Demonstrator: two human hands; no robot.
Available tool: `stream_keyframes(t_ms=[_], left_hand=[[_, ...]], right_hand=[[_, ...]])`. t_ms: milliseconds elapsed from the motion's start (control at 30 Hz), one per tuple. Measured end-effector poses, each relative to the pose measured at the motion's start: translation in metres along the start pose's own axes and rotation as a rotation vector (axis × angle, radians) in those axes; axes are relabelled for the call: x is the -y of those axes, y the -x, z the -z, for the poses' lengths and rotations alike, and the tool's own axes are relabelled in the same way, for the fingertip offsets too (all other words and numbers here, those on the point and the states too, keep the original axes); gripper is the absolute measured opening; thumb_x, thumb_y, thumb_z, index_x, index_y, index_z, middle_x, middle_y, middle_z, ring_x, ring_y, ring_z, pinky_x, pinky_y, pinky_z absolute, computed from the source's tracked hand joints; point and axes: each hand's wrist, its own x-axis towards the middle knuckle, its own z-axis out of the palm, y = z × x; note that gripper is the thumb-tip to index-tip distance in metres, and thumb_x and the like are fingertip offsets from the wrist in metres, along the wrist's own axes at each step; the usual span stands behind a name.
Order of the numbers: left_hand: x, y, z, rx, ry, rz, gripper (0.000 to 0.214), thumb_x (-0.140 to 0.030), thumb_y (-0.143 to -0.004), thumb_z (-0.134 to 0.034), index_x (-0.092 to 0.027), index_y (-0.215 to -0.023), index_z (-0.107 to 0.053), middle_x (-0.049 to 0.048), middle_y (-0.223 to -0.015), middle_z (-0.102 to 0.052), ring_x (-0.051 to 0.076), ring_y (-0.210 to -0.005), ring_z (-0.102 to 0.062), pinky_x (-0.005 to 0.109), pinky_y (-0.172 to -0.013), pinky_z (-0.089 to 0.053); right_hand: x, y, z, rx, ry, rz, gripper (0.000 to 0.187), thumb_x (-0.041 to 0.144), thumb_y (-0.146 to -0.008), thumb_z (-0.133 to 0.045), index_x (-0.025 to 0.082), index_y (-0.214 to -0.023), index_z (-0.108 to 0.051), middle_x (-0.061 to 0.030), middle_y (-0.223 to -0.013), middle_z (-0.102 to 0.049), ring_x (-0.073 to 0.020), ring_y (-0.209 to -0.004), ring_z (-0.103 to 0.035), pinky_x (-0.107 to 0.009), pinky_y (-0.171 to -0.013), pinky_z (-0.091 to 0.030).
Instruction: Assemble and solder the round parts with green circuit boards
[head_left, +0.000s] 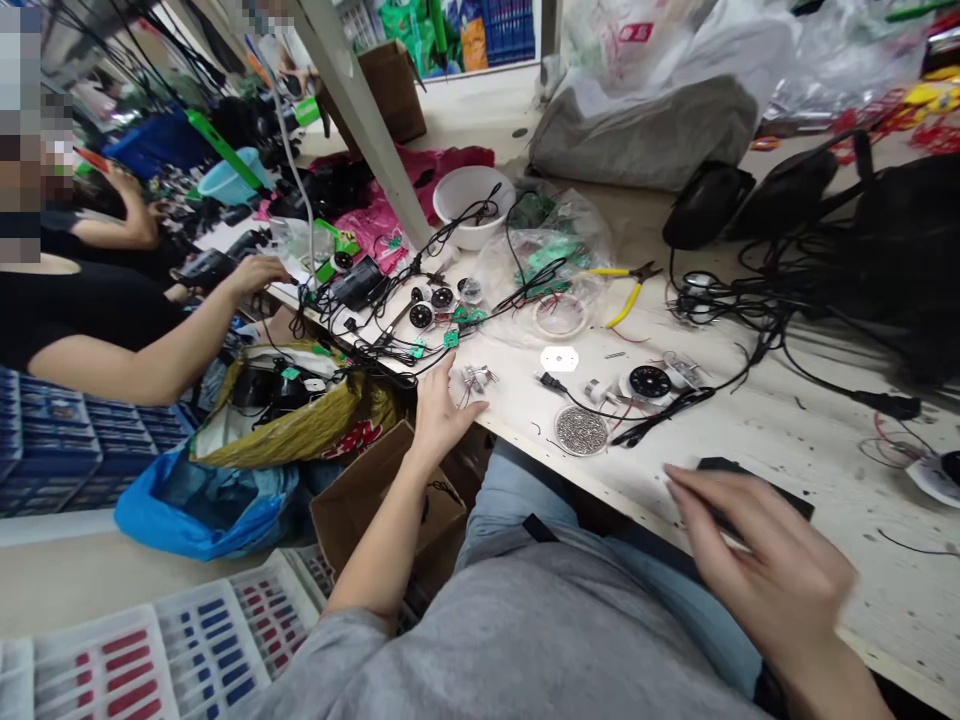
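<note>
My left hand (441, 412) rests at the table's front edge, thumb and fingers spread apart. Just beside its fingertips lies a small white and metal part (476, 379); I cannot tell if they touch. Over the front edge on the right is my right hand (772, 560), thumb and forefinger tips brought together. Anything pinched there is too small to make out. A dark flat block (787, 494) lies behind it, partly covered. Between the hands stands a round dish of small metal pieces (581, 430). A white plate with small holes (559, 358) lies further back.
Motor assemblies with black discs (649, 381) and tangled black cables (757, 335) lie on the table (847, 590). Yellow-handled pliers (628, 298), a plastic bag (555, 270) and a white bowl (474, 235) are behind. A co-worker's arm (142, 350) reaches in from the left.
</note>
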Motion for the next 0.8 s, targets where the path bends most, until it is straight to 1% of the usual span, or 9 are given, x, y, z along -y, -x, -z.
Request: stream_keyframes(t_ms=[100,167,200,233,300,367,467,567,800], left_hand=[[0.009,0.012,0.001,-0.132,0.081,0.026,0.079,-0.030,-0.068,-0.084,-0.027,-0.139,-0.050,0.0129,-0.133,-0.058,0.033,-0.121,-0.058,0.051,-0.106,-0.050],[0.022,0.029,0.001,-0.248,0.182,0.110,0.066,-0.031,-0.071,-0.080,-0.026,-0.131,-0.054,0.0121,-0.127,-0.059,0.030,-0.116,-0.061,0.048,-0.101,-0.053],[0.029,0.039,0.000,-0.291,0.249,0.186,0.058,-0.029,-0.072,-0.077,-0.025,-0.125,-0.056,0.0112,-0.123,-0.060,0.028,-0.112,-0.062,0.046,-0.098,-0.054],[0.037,0.049,-0.001,-0.318,0.321,0.280,0.051,-0.024,-0.071,-0.073,-0.023,-0.119,-0.058,0.0101,-0.119,-0.062,0.026,-0.107,-0.064,0.043,-0.095,-0.055],[0.053,0.066,-0.006,-0.317,0.447,0.493,0.042,-0.014,-0.065,-0.068,-0.021,-0.106,-0.060,0.0072,-0.107,-0.065,0.021,-0.095,-0.066,0.038,-0.089,-0.055],[0.065,0.076,-0.013,-0.314,0.485,0.601,0.039,-0.007,-0.059,-0.064,-0.019,-0.096,-0.062,0.0052,-0.096,-0.067,0.018,-0.084,-0.066,0.034,-0.081,-0.056],[0.075,0.077,-0.021,-0.339,0.513,0.654,0.038,-0.003,-0.056,-0.063,-0.019,-0.090,-0.062,0.0041,-0.089,-0.067,0.016,-0.073,-0.065,0.031,-0.072,-0.055],[0.073,0.068,-0.021,-0.368,0.568,0.650,0.038,-0.003,-0.059,-0.063,-0.019,-0.093,-0.063,0.0038,-0.093,-0.068,0.013,-0.071,-0.065,0.028,-0.071,-0.053],[0.062,0.045,0.003,-0.434,0.730,0.615,0.037,-0.005,-0.065,-0.066,-0.018,-0.099,-0.064,0.0033,-0.099,-0.066,0.010,-0.070,-0.061,0.025,-0.071,-0.051]], right_hand=[[-0.004,-0.040,-0.059,0.172,-0.114,0.051,0.023,0.006,-0.091,-0.058,0.019,-0.107,-0.069,-0.0042,-0.091,-0.071,-0.0178,-0.083,-0.069,-0.031,-0.080,-0.057],[-0.010,-0.065,-0.106,0.382,-0.127,0.029,0.033,0.003,-0.088,-0.049,0.016,-0.113,-0.068,-0.0097,-0.099,-0.071,-0.0234,-0.093,-0.068,-0.037,-0.084,-0.057],[-0.012,-0.076,-0.128,0.517,-0.129,0.027,0.043,0.000,-0.083,-0.048,0.014,-0.120,-0.066,-0.0122,-0.108,-0.070,-0.0254,-0.101,-0.066,-0.040,-0.091,-0.056],[-0.013,-0.085,-0.149,0.574,-0.144,0.048,0.053,-0.002,-0.076,-0.049,0.012,-0.126,-0.063,-0.0134,-0.116,-0.069,-0.0267,-0.107,-0.064,-0.041,-0.095,-0.054],[-0.012,-0.095,-0.183,0.638,-0.171,0.085,0.062,-0.003,-0.070,-0.050,0.011,-0.130,-0.061,-0.0140,-0.124,-0.067,-0.0272,-0.111,-0.061,-0.041,-0.099,-0.052],[-0.007,-0.098,-0.205,0.673,-0.189,0.114,0.060,-0.002,-0.071,-0.050,0.011,-0.129,-0.062,-0.0147,-0.122,-0.068,-0.0278,-0.110,-0.060,-0.040,-0.098,-0.051],[-0.002,-0.096,-0.220,0.727,-0.180,0.138,0.052,0.000,-0.076,-0.050,0.010,-0.125,-0.065,-0.0152,-0.112,-0.069,-0.0283,-0.103,-0.060,-0.039,-0.094,-0.049],[0.001,-0.092,-0.223,0.761,-0.139,0.144,0.045,0.000,-0.078,-0.047,0.012,-0.116,-0.068,-0.0146,-0.105,-0.069,-0.0275,-0.097,-0.059,-0.038,-0.089,-0.048],[0.001,-0.084,-0.220,0.771,-0.055,0.157,0.028,0.007,-0.086,-0.050,0.014,-0.107,-0.068,-0.0133,-0.101,-0.068,-0.0266,-0.093,-0.060,-0.035,-0.085,-0.047]])
